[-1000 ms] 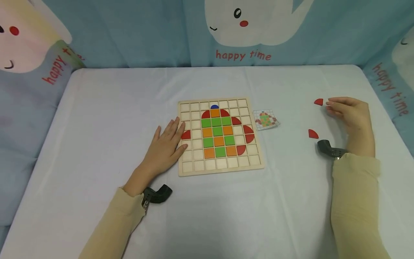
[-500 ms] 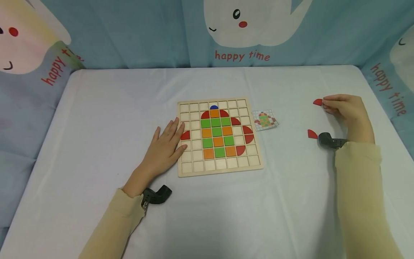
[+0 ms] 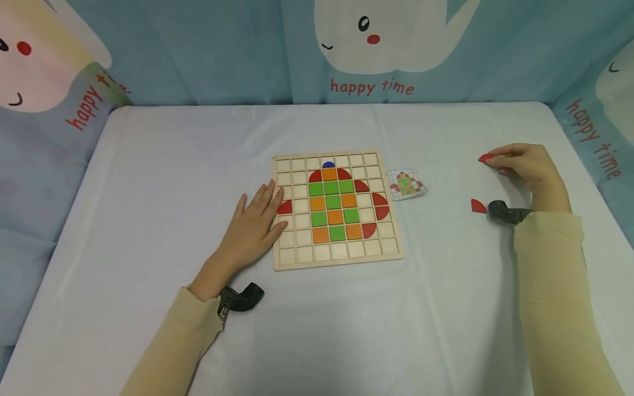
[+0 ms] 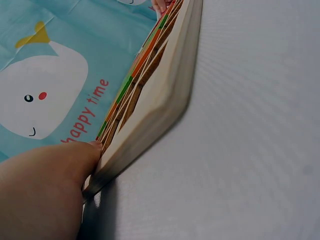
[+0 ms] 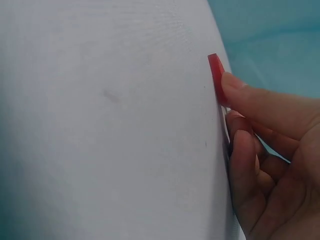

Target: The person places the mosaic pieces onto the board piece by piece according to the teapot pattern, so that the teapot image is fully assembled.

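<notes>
My left hand [image 3: 250, 231] lies with fingers stretched out along the left edge of a wooden grid board [image 3: 322, 253]. In the left wrist view the thumb [image 4: 75, 157] presses against the board's edge. Green, orange and red pieces and a blue half-round piece [image 3: 328, 164] sit in the board's squares. Far to the right, my right hand [image 3: 527, 165] pinches a red quarter-circle tile [image 3: 483, 158]; the right wrist view shows the thumb on this red tile [image 5: 216, 75], low over the white cloth. A second red quarter-circle tile [image 3: 477, 206] lies nearer, by the wrist camera.
A small printed pattern card [image 3: 407, 184] lies just right of the board. White cloth [image 3: 342, 324] covers the table. Behind it hangs a blue curtain [image 3: 238, 55] with cartoon prints. A black wrist camera [image 3: 242, 298] juts from the left sleeve.
My right hand has moved left onto the farther red tile and now pinches it. The left hand has stayed on the board's edge.
</notes>
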{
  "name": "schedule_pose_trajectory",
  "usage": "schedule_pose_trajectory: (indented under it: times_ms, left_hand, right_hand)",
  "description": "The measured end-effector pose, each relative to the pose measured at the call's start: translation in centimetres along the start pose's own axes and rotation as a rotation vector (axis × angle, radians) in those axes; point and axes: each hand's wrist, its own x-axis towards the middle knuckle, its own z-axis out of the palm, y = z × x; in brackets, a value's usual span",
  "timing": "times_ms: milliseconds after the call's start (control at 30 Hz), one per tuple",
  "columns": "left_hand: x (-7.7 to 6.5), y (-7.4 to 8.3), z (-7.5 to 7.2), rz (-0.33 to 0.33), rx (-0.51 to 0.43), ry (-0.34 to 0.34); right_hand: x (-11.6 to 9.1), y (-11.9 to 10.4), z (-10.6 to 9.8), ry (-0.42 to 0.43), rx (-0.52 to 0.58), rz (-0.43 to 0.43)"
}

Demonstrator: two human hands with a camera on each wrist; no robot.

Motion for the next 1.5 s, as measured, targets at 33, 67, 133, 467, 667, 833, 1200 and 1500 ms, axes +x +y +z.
schedule_pose_trajectory:
  times_ms: [33,67,133,467,667,833,1200,1500]
  left_hand:
    - [0.0,0.0,0.0,0.0,-0.001,0.001]
    - [0.0,0.0,0.1,0.0,-0.001,0.002]
    - [0.0,-0.1,0.2,-0.002,-0.001,0.0]
    - [0.0,0.1,0.2,-0.016,0.0,-0.038]
    - [0.1,0.0,0.2,-0.004,0.001,-0.021]
    - [0.1,-0.2,0.0,0.007,0.005,0.003]
    - [0.1,-0.1,-0.2,-0.01,0.008,-0.016]
    - [0.1,-0.1,-0.2,-0.006,0.004,-0.026]
  right_hand:
    - [0.0,0.0,0.0,0.003,-0.019,-0.002]
    - [0.0,0.0,0.1,0.007,-0.043,-0.008]
    - [-0.2,0.1,0.2,0.024,-0.09,-0.01]
    - [-1.6,0.4,1.4,0.138,-0.052,-0.012]
    - [-2.7,0.3,1.9,0.124,0.361,-0.056]
    - [-3.3,-0.8,2.1,0.109,0.522,-0.1]
    - [-4.2,-2.8,3.0,0.045,0.563,-0.162]
    - [-5.1,-3.9,4.2,-0.011,0.613,-0.245]
